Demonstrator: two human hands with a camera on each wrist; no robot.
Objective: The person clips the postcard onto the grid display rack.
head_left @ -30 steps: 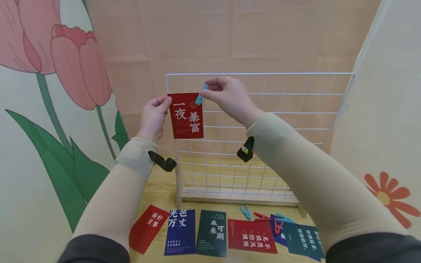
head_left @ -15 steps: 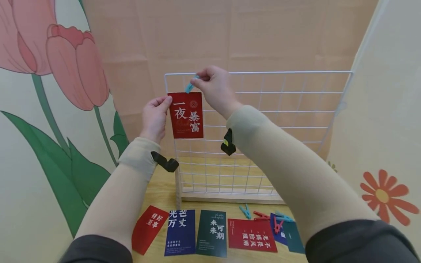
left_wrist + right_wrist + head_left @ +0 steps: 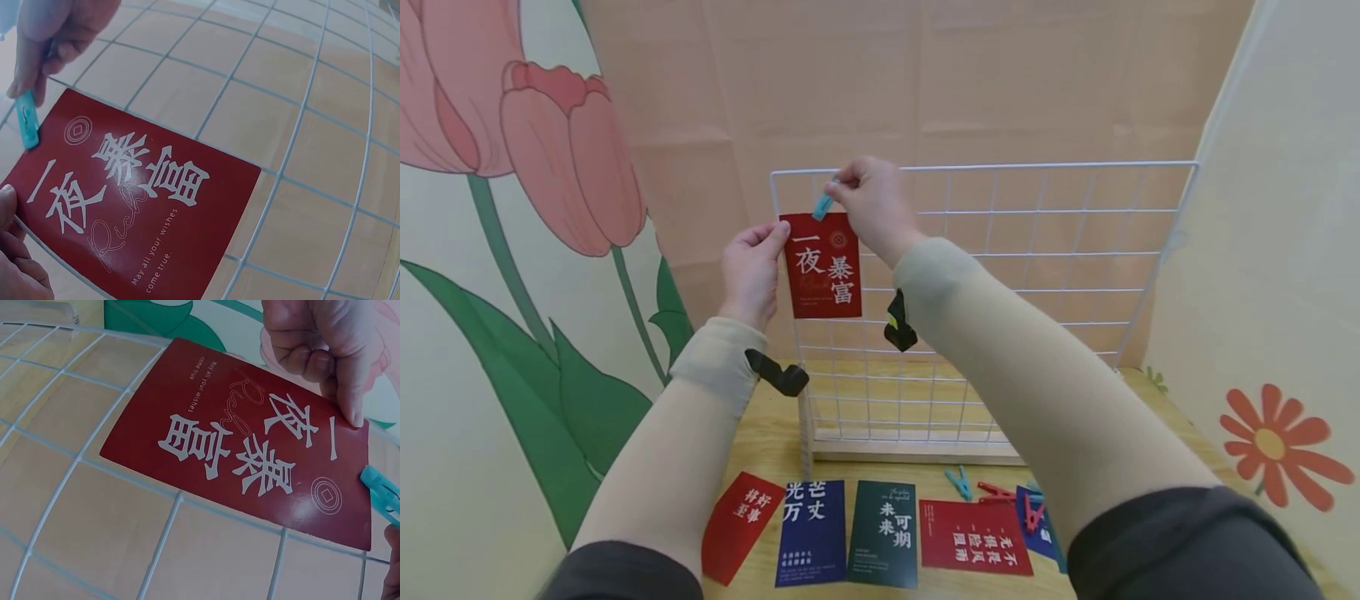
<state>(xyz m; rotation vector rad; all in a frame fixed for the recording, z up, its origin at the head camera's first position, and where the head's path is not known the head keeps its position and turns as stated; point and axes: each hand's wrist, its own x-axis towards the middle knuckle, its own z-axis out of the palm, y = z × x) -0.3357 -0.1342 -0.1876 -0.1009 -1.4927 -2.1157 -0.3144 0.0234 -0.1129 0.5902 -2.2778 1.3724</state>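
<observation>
A red card (image 3: 822, 279) with white characters lies against the upper left of a white wire grid rack (image 3: 1030, 212). My left hand (image 3: 752, 271) pinches the card's upper left edge between thumb and fingers. In my right hand (image 3: 876, 204) is a light blue clothespin (image 3: 824, 204), pinched at its upper end. Its lower tip overlaps the middle of the card's top edge. In the left wrist view the clothespin (image 3: 27, 122) reaches over the card's edge; the right wrist view shows its tip (image 3: 369, 475) on that edge too.
On the wooden table lie a red card (image 3: 741, 525), a blue card (image 3: 811, 533), a green card (image 3: 883, 533) and another red card (image 3: 976, 537). A blue clothespin (image 3: 959, 483) and red clothespins (image 3: 997, 493) are near the rack's wooden base (image 3: 917, 452). My right arm covers things at the right.
My right hand has moved left with the blue clothespin, from the card's upper right corner to the middle of its top edge. The left hand keeps its pinch on the card.
</observation>
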